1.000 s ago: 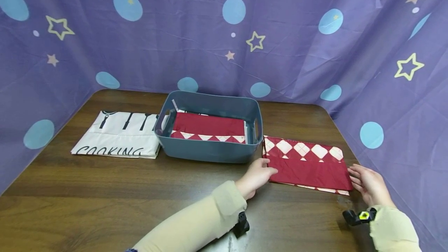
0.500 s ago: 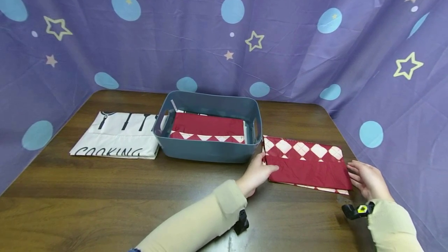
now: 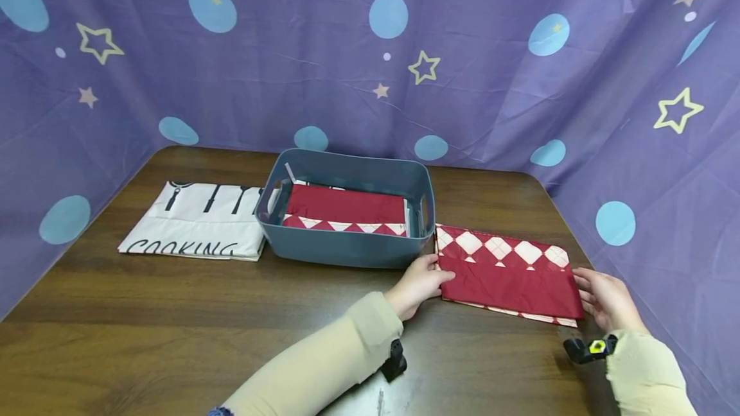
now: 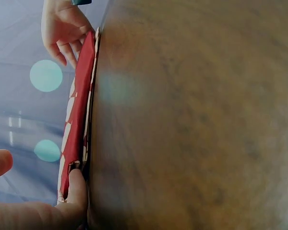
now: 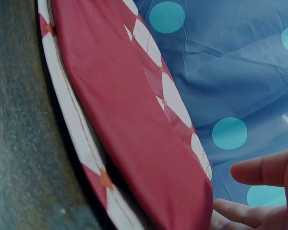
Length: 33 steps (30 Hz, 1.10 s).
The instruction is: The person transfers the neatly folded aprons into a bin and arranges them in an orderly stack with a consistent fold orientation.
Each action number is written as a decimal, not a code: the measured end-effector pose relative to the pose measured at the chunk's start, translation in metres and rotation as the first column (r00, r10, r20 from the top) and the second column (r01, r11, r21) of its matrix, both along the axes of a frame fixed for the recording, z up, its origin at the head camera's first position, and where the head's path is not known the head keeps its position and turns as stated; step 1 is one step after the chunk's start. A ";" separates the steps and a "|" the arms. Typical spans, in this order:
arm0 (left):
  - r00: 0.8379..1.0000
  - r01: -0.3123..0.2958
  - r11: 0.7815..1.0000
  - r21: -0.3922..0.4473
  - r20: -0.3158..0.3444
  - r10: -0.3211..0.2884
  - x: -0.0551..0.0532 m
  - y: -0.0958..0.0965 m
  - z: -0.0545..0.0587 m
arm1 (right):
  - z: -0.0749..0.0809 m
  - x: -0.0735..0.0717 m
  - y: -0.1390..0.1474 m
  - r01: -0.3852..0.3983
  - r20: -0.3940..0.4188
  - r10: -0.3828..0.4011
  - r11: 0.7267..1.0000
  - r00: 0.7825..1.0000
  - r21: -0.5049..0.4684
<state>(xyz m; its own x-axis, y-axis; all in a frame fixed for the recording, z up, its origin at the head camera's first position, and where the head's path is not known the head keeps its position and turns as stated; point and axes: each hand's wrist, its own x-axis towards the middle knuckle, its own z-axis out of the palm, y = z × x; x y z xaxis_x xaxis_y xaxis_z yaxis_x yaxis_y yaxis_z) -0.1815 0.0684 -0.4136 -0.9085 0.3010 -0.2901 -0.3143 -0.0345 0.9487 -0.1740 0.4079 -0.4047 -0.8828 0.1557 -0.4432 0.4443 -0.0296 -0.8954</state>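
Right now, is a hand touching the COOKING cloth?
No, the left hand and right hand are at the red diamond-patterned cloth on the table.

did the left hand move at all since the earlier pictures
Yes, slightly: the left hand has shifted forward and left, closer to the blue basket.

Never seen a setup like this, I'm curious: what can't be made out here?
Basket, floor: head view, mostly hidden by folded cloths.
Red cloth beside the basket, left end: right wrist view, cut by top edge.
Left hand, mostly: left wrist view, cut by left and bottom edges.
White cloth, right end: head view, partly behind the basket.
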 end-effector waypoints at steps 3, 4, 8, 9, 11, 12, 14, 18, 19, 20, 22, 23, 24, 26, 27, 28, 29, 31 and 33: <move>1.000 0.020 1.000 -0.006 0.003 -0.020 0.000 -0.001 0.000 | -0.001 0.000 -0.001 0.009 0.017 -0.009 0.999 1.000 0.037; 1.000 0.023 1.000 -0.007 0.006 -0.023 0.000 -0.001 0.000 | -0.001 0.000 -0.001 0.006 0.020 -0.007 0.999 1.000 0.054; 0.999 0.037 0.999 -0.001 0.024 -0.037 0.001 -0.002 0.000 | -0.003 -0.001 -0.003 -0.017 0.023 0.015 0.996 1.000 0.088; 0.999 0.038 0.999 0.006 0.026 -0.039 0.001 -0.002 0.000 | -0.004 -0.001 -0.004 -0.022 0.021 0.020 0.996 1.000 0.084; 0.998 0.047 0.999 0.020 0.029 -0.048 0.001 -0.002 0.000 | -0.005 -0.001 -0.005 -0.024 0.018 0.023 0.998 1.000 0.065; 0.998 0.053 0.998 0.027 0.028 -0.054 0.000 -0.003 -0.001 | -0.005 -0.001 -0.005 -0.019 0.018 0.018 0.998 1.000 0.061; 0.998 0.059 0.997 0.040 0.027 -0.060 0.000 -0.003 0.000 | -0.005 0.000 -0.006 -0.013 0.019 0.012 0.999 1.000 0.052; 0.998 0.056 0.997 0.053 0.029 -0.058 0.000 -0.003 0.001 | -0.004 0.000 -0.005 -0.017 0.023 0.016 0.998 1.000 0.056; 0.998 0.054 0.997 0.052 0.031 -0.055 0.000 -0.003 0.001 | -0.004 0.000 -0.004 -0.021 0.025 0.019 0.998 0.999 0.058; 0.998 0.047 0.997 0.053 0.036 -0.049 0.000 -0.002 0.001 | -0.004 0.000 -0.004 -0.023 0.027 0.021 0.998 0.999 0.063; 0.998 0.053 0.998 0.041 0.038 -0.055 0.000 -0.001 0.001 | -0.004 0.000 -0.004 -0.029 0.028 0.027 0.997 0.999 0.072; 0.998 0.055 0.998 0.037 0.038 -0.056 0.000 -0.001 0.000 | -0.004 0.000 -0.004 -0.030 0.028 0.028 0.997 0.999 0.076; 0.998 0.056 0.998 0.033 0.037 -0.057 0.000 -0.001 0.000 | -0.004 0.000 -0.004 -0.029 0.030 0.027 0.996 0.999 0.082; 0.998 0.055 0.998 0.021 0.031 -0.055 0.000 -0.001 0.000 | -0.004 0.001 -0.004 -0.025 0.032 0.022 0.996 0.999 0.089; 0.998 0.056 0.998 0.011 0.025 -0.057 0.001 -0.002 0.000 | -0.004 0.001 -0.004 -0.022 0.033 0.019 0.995 0.999 0.092; 0.998 0.053 0.999 0.001 0.016 -0.053 0.001 -0.002 0.000 | -0.004 0.001 -0.004 -0.018 0.032 0.015 0.995 0.999 0.094; 0.999 0.049 0.999 -0.009 0.010 -0.049 0.001 -0.002 0.000 | -0.004 0.001 -0.004 -0.014 0.031 0.011 0.995 0.999 0.096; 0.999 0.043 0.999 -0.021 -0.001 -0.043 0.002 -0.002 0.001 | -0.003 0.002 -0.004 -0.006 0.029 0.004 0.995 1.000 0.095; 0.999 0.038 0.999 -0.008 -0.007 -0.038 0.003 -0.001 0.001 | -0.002 0.002 -0.004 0.005 0.029 -0.007 0.996 1.000 0.091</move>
<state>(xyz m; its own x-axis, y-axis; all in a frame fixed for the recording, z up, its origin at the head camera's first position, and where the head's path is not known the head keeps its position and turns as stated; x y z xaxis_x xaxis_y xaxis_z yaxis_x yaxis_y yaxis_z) -0.1787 0.0669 -0.4122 -0.8983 0.3335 -0.2861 -0.3086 -0.0153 0.9511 -0.1721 0.4042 -0.4064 -0.8686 0.2018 -0.4525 0.4703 0.0483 -0.8812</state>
